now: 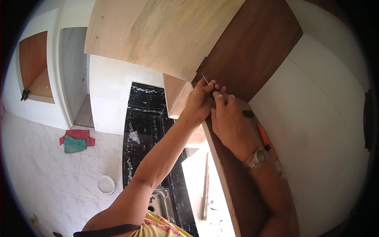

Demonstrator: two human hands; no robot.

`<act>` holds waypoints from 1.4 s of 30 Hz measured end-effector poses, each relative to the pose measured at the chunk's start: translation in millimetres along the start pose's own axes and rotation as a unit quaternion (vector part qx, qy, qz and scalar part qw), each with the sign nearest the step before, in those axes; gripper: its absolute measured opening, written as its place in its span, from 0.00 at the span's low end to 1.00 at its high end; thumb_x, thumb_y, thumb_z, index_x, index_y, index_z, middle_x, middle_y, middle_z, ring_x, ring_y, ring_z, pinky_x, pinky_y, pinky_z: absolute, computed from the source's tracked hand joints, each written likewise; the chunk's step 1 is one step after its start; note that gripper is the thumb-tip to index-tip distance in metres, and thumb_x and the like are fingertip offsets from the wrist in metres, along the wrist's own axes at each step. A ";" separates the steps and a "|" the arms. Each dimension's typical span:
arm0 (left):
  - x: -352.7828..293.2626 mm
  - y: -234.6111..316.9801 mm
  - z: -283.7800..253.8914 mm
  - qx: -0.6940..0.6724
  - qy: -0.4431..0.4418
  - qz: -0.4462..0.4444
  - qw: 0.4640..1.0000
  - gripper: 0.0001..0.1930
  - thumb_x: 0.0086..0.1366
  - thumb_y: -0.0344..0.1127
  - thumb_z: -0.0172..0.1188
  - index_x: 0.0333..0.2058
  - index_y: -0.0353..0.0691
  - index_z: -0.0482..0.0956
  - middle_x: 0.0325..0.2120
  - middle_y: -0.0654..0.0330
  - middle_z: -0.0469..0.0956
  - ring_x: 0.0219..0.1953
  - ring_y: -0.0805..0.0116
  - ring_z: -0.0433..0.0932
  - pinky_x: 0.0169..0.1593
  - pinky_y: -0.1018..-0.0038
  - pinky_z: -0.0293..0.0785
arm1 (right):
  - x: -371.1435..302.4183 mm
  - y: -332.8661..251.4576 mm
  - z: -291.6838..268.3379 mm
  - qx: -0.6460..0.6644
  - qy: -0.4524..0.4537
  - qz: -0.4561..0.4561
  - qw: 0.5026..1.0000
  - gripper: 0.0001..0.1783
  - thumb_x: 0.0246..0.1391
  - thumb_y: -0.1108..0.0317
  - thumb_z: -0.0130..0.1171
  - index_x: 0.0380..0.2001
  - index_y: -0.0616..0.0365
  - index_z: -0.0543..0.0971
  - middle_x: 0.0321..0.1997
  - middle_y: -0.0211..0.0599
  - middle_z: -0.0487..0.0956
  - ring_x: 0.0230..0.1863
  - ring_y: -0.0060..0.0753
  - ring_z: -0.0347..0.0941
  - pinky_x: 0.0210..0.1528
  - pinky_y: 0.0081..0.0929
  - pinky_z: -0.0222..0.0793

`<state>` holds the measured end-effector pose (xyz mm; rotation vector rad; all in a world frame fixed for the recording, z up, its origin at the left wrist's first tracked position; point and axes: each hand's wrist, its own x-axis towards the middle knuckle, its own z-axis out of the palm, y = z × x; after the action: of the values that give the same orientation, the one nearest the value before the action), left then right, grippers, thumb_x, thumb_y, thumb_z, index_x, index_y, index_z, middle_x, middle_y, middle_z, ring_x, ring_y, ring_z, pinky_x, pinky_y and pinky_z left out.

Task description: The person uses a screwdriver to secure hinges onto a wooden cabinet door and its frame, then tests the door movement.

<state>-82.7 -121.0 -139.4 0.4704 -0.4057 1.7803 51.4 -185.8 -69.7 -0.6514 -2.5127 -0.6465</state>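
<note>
Both of my hands meet at the edge of a dark brown wooden panel (252,47), beside a small dark hinge (201,65) where it joins a pale plywood panel (158,33). A thin metal shaft of a screwdriver (205,78) points up toward the hinge from between my fingers. My left hand (198,103) has its fingers closed around the shaft end. My right hand (232,124), with a metal watch on the wrist, is curled at the dark handle end, which the fingers mostly hide. Its fingertips are slightly blurred.
An orange-and-black tool handle (263,134) lies behind my right wrist on the brown shelf. Below are a black marbled counter (138,118) and a steel sink (164,201). Red and green cloths (75,144) and a round white container (106,185) are on the tiled floor.
</note>
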 end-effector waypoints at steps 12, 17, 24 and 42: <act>14.2 -2.7 -1.6 0.015 0.126 0.003 0.992 0.06 0.74 0.23 0.47 0.47 0.38 0.68 0.38 0.60 0.72 0.36 0.70 0.73 0.54 0.63 0.79 | -3.8 0.8 -0.6 -0.074 -0.113 0.067 0.989 0.22 0.66 0.62 0.50 0.57 0.66 0.72 0.44 0.60 0.80 0.41 0.60 0.80 0.39 0.51 0.77; 34.6 13.0 -21.8 -0.018 0.102 0.011 0.995 0.09 0.72 0.18 0.45 0.47 0.36 0.67 0.40 0.58 0.69 0.36 0.69 0.72 0.48 0.69 0.79 | 2.0 19.6 24.0 0.125 0.002 0.070 0.990 0.23 0.66 0.64 0.49 0.59 0.66 0.72 0.42 0.60 0.79 0.40 0.60 0.81 0.36 0.49 0.78; 41.9 12.5 -58.5 0.225 -0.121 0.091 0.963 0.10 0.66 0.16 0.51 0.45 0.33 0.72 0.38 0.57 0.75 0.41 0.67 0.76 0.50 0.74 0.77 | -8.0 -2.2 7.4 -0.013 -0.005 0.062 0.998 0.24 0.66 0.65 0.52 0.61 0.66 0.71 0.38 0.62 0.80 0.31 0.56 0.81 0.29 0.46 0.78; 30.4 51.5 -59.8 0.175 -0.058 0.053 0.981 0.09 0.74 0.22 0.46 0.51 0.32 0.68 0.38 0.59 0.71 0.37 0.75 0.70 0.47 0.80 0.76 | -5.2 -1.7 18.5 -0.011 0.106 -0.056 0.993 0.28 0.56 0.71 0.58 0.59 0.74 0.69 0.33 0.58 0.78 0.24 0.53 0.80 0.24 0.43 0.76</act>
<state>-145.7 -78.6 -176.6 0.8163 -0.1992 1.9413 48.7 -178.8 -87.5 -0.4266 -2.3581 -0.7428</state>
